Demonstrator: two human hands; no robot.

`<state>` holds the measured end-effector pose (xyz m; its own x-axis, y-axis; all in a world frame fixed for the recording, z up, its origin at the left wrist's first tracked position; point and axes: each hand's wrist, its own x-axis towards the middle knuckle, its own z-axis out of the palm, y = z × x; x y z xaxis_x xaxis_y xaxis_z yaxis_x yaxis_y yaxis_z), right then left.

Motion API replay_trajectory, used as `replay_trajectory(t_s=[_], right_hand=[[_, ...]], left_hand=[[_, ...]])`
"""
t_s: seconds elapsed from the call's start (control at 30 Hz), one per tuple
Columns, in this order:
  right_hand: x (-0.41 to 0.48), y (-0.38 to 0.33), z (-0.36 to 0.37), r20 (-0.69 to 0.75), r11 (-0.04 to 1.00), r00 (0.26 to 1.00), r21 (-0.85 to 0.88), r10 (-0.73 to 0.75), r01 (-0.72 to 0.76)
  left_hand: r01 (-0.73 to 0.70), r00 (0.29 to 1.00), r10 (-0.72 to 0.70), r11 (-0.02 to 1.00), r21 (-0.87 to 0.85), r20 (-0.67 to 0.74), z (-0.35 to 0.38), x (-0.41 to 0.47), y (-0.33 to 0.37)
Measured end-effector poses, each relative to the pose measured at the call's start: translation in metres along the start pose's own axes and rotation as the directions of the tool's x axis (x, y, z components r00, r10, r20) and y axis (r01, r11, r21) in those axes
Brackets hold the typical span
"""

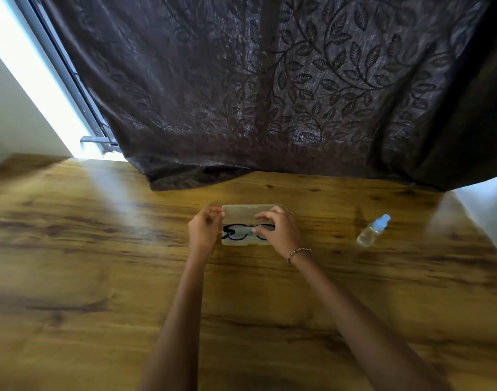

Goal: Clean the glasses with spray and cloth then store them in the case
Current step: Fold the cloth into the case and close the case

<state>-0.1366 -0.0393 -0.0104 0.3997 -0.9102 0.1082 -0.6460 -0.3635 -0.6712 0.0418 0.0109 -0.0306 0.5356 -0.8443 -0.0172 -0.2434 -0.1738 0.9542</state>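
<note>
On the table (100, 277): case (250, 212) open, glasses (236, 231) and cloth (243, 230) inside. Our left hand (205, 230) and right hand (278, 228) pinch its lid. We judge the cloth may jam the closure.

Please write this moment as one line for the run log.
stage: storing | glasses: inside open case, cloth on them | left hand, right hand: at case lid | spray bottle: upright on table, apart
</note>
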Motion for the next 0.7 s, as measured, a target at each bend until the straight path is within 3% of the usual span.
replay_trajectory(t_s=[0.2,0.27,0.37,0.5,0.7], right_hand=[[0.008,0.006,-0.022,-0.281,0.991,0.951,0.067,0.126,-0.112],[0.012,0.013,-0.028,-0.233,0.975,0.947,0.078,0.221,-0.208],[0.019,0.024,-0.033,-0.046,0.920,0.932,0.182,0.359,-0.346],[0.020,0.032,-0.031,0.185,0.831,0.892,0.325,0.413,-0.452],[0.021,0.034,-0.023,0.179,0.791,0.906,0.442,0.383,-0.422]], left_hand=[[0.002,1.000,-0.002,1.000,0.003,-0.003,0.000,-0.002,0.000],[0.008,1.000,-0.008,1.000,0.014,0.000,-0.001,-0.002,0.001],[0.008,1.000,-0.008,1.000,0.014,0.005,-0.001,-0.002,0.001],[0.017,1.000,-0.017,1.000,0.015,0.013,-0.001,-0.001,0.002],[0.020,1.000,-0.020,1.000,-0.010,0.021,0.001,-0.006,0.005]])
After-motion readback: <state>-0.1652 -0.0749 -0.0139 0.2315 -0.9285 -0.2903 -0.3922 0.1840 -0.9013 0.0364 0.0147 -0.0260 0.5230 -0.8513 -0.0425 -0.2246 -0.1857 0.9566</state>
